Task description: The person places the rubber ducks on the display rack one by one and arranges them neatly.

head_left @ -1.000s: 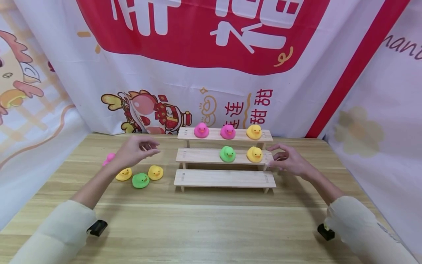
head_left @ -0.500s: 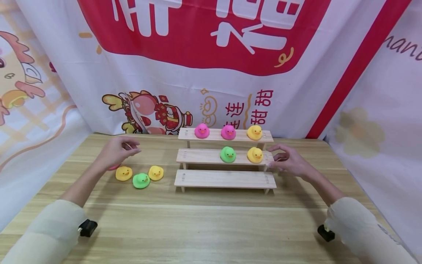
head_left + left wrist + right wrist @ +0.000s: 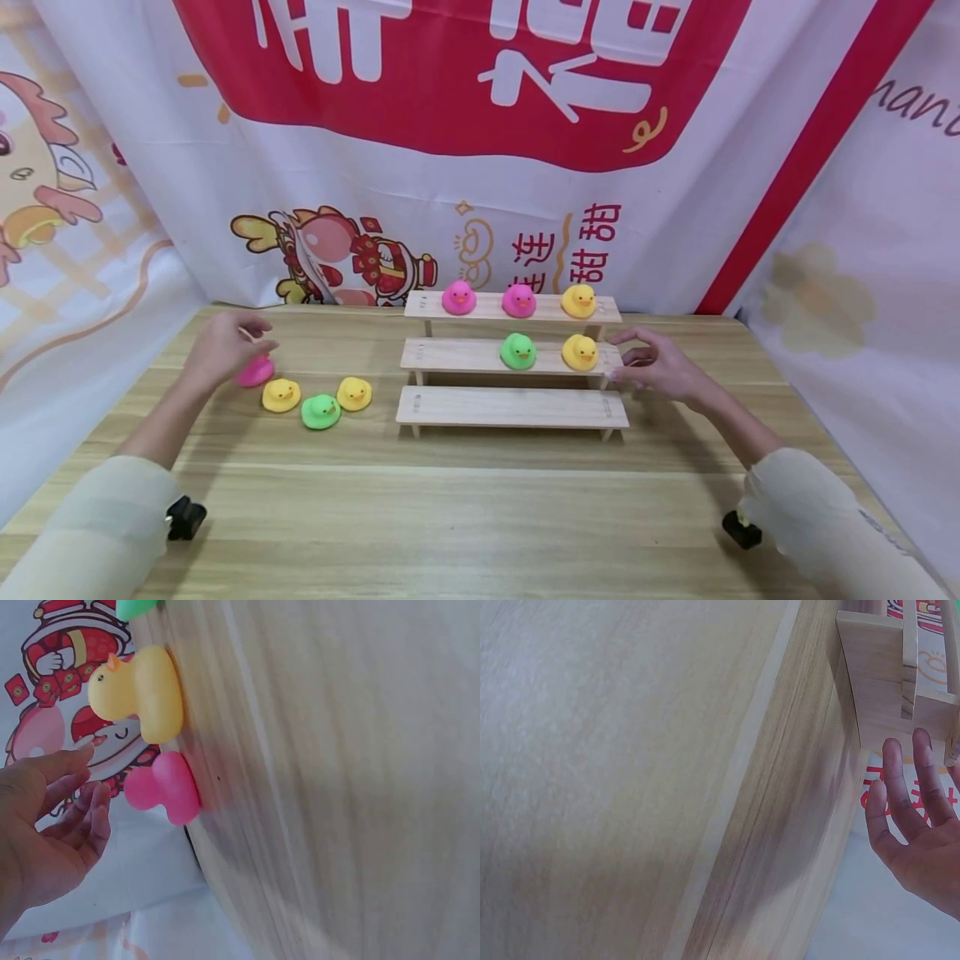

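Note:
My left hand (image 3: pixel 225 346) hovers over a pink rubber duck (image 3: pixel 256 372) at the table's left, fingers loosely bent with nothing between them. In the left wrist view a small gap separates the fingertips from this pink duck (image 3: pixel 166 787). Beside it sit a yellow duck (image 3: pixel 281 395), a green duck (image 3: pixel 321 411) and another yellow duck (image 3: pixel 354 393). My right hand (image 3: pixel 660 367) is at the right end of the middle tier of a wooden three-step rack (image 3: pixel 510 407). Its visible fingers are extended in the right wrist view; whether they touch the wood is unclear.
On the top tier stand two pink ducks (image 3: pixel 459 298) and a yellow duck (image 3: pixel 579 301). The middle tier bears a green duck (image 3: pixel 518 352) and a yellow duck (image 3: pixel 580 352). A printed cloth (image 3: pixel 420 192) hangs behind the wooden table (image 3: pixel 450 525).
My left hand has moved left and slightly down, from between the loose ducks and the rack to above the pink duck. The right hand and the ducks have stayed put.

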### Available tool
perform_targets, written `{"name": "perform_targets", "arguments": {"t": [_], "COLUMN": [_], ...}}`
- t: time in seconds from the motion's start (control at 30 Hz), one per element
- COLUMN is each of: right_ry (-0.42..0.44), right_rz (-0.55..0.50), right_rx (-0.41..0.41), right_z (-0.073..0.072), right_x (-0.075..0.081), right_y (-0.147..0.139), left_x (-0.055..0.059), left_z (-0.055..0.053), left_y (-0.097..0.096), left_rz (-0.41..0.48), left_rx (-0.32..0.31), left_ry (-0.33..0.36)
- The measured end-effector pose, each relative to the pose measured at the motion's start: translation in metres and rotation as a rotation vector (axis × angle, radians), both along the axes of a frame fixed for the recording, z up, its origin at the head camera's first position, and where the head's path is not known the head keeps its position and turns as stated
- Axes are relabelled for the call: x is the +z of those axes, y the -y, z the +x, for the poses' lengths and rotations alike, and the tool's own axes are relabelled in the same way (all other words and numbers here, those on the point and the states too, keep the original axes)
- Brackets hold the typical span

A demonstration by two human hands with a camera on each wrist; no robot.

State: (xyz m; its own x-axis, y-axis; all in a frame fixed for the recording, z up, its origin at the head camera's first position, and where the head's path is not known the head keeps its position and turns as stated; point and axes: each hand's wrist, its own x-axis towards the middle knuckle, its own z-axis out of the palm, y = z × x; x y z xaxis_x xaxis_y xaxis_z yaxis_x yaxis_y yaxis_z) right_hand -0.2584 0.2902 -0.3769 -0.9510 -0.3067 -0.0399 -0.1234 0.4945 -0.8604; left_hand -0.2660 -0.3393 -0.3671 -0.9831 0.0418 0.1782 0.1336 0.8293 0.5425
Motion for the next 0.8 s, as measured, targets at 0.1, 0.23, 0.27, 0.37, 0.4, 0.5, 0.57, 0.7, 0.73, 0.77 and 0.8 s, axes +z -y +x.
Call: {"name": "perform_targets", "arguments": {"t": [0.1, 0.23, 0.27, 0.37, 0.4, 0.5, 0.57, 0.7, 0.73, 0.77, 0.8], "right_ry": [-0.001, -0.003, -0.002, 0.000, 0.002, 0.004, 0.007, 0.005, 0.003, 0.001, 0.000], "right_rz": [0.007, 0.012, 0.013, 0.018, 0.014, 0.007, 0.005, 0.014, 0.018, 0.020, 0.021], "right_rx": [0.000, 0.002, 0.001, -0.002, -0.001, 0.002, 0.003, -0.003, -0.003, -0.004, -0.004], "right_z": [0.000, 0.000, 0.000, 0.000, 0.000, 0.000, 0.000, 0.001, 0.001, 0.001, 0.001], "right_x": [0.001, 0.001, 0.001, 0.001, 0.002, 0.002, 0.002, 0.002, 0.002, 0.002, 0.002], "right_y": [0.000, -0.001, -0.001, 0.000, 0.000, 0.000, 0.001, 0.002, 0.002, 0.002, 0.002], "left_x": [-0.003, -0.007, -0.008, -0.010, -0.010, -0.011, -0.011, -0.011, -0.011, -0.011, -0.011], "left_z": [0.001, 0.002, 0.001, 0.002, 0.001, 0.000, -0.001, -0.003, -0.004, -0.004, -0.005], "left_y": [0.007, 0.015, 0.016, 0.021, 0.022, 0.023, 0.022, 0.020, 0.019, 0.018, 0.017], "left_rz": [-0.026, -0.068, -0.074, -0.085, -0.084, -0.084, -0.083, -0.082, -0.080, -0.077, -0.075], "left_rx": [0.049, 0.077, 0.078, 0.083, 0.077, 0.055, 0.028, -0.023, -0.037, -0.050, -0.063], "left_ry": [0.035, 0.047, 0.051, 0.072, 0.079, 0.096, 0.102, 0.118, 0.125, 0.129, 0.132]}}
